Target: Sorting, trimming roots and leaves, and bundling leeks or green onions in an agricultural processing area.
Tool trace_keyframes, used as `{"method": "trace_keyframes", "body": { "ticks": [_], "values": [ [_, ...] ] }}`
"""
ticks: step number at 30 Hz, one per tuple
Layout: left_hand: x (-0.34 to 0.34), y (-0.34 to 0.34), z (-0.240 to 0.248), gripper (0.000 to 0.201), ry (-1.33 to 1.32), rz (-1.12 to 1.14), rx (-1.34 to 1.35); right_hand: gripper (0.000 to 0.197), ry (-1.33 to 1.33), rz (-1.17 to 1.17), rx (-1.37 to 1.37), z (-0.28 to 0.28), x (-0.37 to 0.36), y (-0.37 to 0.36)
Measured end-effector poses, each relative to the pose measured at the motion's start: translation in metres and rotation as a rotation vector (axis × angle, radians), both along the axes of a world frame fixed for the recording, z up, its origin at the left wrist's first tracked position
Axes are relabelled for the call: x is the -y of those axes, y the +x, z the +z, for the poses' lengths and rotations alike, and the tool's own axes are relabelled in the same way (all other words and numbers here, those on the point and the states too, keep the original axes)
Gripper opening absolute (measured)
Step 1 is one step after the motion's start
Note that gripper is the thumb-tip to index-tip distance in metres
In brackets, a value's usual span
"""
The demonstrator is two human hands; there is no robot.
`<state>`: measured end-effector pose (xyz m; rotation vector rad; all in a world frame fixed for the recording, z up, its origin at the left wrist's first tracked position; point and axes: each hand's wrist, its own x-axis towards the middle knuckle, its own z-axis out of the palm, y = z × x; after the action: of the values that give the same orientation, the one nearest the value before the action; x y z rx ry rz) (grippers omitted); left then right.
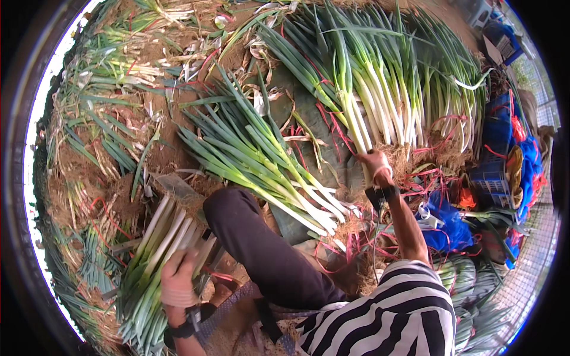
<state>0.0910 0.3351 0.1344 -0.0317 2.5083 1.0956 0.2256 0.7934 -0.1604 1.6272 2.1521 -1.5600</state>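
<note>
My right hand (375, 164) is closed around the root end of a few long green onions (354, 121), whose green leaves point away from me. They lie along the left side of a wide row of green onions (386, 95). My left hand (179, 272) is curled closed and blurred, over another pile of green onions (142, 285) beside my bent knee. What its fingers hold, if anything, cannot be made out. A flat grey blade-like piece (179, 188) shows just beyond that pile. Between my hands, a loose bunch of green onions (267, 160) lies with roots toward me.
Trimmed leaves and stalks (113, 118) litter the soil at left. Red ties (335, 127) are scattered near the roots. Blue plastic (445, 222) and a blue crate (491, 181) stand at right, before a wire mesh fence (537, 237). More bundles (472, 285) lie at lower right.
</note>
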Motion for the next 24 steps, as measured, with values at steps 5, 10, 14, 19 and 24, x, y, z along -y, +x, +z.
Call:
{"method": "trace_keyframes", "body": {
  "ticks": [5,10,14,19,24],
  "values": [
    [-0.110,0.049,-0.054,0.047,1.113,-0.305,0.250,0.040,-0.737,-0.206,-0.494,0.095,0.092,0.069],
    [-0.196,0.090,-0.091,0.048,0.755,0.127,0.986,0.061,-0.807,-0.113,-0.532,0.209,0.167,0.126],
    [-0.212,0.095,-0.101,0.056,1.307,0.274,1.296,0.074,-0.759,0.004,-0.360,0.290,0.199,0.160],
    [-0.167,0.014,-0.037,0.073,1.845,0.335,1.019,0.078,-0.618,0.326,-0.211,0.334,0.204,0.158],
    [-0.006,-0.059,0.029,0.057,1.981,0.013,0.091,0.069,-0.386,0.739,-0.229,0.327,0.208,0.083]
  ]
}}
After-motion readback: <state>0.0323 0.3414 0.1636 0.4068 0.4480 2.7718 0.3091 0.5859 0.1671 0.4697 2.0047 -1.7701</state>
